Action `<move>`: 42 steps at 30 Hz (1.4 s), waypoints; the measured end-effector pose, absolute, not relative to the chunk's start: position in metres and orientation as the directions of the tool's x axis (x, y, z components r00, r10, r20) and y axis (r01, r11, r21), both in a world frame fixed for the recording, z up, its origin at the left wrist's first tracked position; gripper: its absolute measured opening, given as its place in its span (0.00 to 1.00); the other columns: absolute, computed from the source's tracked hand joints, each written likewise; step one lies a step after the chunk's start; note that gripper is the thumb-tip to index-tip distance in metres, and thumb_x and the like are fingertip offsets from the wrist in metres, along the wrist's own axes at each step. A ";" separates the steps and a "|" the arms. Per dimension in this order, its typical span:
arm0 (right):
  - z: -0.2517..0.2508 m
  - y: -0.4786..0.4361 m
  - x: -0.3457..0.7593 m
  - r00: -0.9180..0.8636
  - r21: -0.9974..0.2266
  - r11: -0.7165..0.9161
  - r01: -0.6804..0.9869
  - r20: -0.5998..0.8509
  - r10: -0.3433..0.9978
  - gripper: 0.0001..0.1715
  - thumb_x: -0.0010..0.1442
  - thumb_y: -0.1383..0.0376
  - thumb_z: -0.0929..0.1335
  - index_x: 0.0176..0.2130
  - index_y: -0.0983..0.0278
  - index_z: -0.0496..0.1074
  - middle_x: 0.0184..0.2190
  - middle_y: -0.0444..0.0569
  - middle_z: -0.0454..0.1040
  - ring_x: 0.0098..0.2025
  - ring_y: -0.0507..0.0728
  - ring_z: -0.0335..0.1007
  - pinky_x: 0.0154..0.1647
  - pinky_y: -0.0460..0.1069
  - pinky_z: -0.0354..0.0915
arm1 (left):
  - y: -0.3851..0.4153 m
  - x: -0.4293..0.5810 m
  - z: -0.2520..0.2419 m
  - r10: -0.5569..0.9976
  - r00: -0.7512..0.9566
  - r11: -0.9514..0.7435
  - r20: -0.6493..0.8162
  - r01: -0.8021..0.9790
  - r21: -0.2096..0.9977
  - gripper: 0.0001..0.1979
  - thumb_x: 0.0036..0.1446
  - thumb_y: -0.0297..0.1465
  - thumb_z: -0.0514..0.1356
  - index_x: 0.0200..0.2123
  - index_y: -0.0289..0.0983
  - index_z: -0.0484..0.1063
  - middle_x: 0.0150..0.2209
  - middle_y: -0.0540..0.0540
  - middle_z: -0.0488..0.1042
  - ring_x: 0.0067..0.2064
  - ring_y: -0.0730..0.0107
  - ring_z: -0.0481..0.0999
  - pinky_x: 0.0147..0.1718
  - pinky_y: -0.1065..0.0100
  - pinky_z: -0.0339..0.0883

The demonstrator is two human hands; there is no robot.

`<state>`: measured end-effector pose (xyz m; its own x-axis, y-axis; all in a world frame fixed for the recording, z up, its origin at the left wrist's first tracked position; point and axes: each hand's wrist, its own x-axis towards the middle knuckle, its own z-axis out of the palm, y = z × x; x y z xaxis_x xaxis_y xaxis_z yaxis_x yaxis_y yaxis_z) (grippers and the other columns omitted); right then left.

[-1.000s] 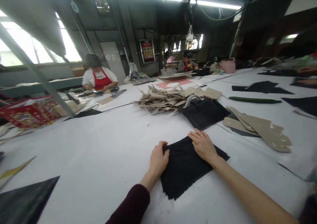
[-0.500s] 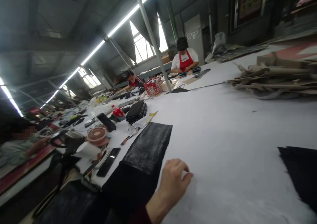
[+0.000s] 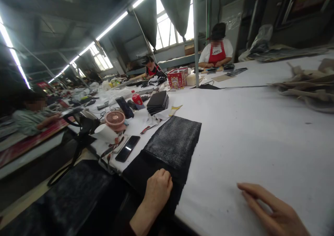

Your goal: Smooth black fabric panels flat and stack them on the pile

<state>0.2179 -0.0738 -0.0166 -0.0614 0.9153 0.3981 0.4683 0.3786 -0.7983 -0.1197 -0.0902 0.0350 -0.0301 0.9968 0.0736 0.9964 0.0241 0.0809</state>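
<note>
Here's the dark cloth (image 3: 174,140), lying at the near left edge of the white table (image 3: 235,135), its far part speckled grey, its near part plain black; whether that's one piece or two layers, you can't tell from here. Your left hand (image 3: 158,189) is right over the plain part, at about seven o'clock from the speckled middle, fingers curled under; whether they pinch the fabric is hidden. Out at four o'clock, your right hand (image 3: 276,213) is empty, thumb and fingers apart above bare tabletop, well clear of the cloth. Handling it well here probably means a soft, sure fingertip hold near an edge, so any layers don't slide over one another; that ragged right-hand border looks ready to fray, so go gently, and the second hand would likely steady the far corner nicely. Mind your left flank: the phone (image 3: 127,149) sits just beside the cloth at nine o'clock, with the pink fan (image 3: 115,119) beyond it at ten. Near twelve there's the stack of black pieces (image 3: 157,102); towards two, well apart, the beige pile (image 3: 308,86); and at one, across the table, a co-worker in a red apron (image 3: 216,53).
</note>
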 end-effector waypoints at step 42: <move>-0.008 -0.044 0.003 -0.228 -0.697 0.417 0.584 0.352 0.908 0.10 0.57 0.72 0.64 0.26 0.61 0.63 0.30 0.47 0.69 0.36 0.57 0.65 0.39 0.53 0.60 | -0.052 -0.226 0.036 0.943 0.153 0.327 -0.297 -0.243 0.913 0.09 0.48 0.34 0.63 0.28 0.35 0.67 0.31 0.48 0.69 0.32 0.72 0.68 0.35 0.70 0.62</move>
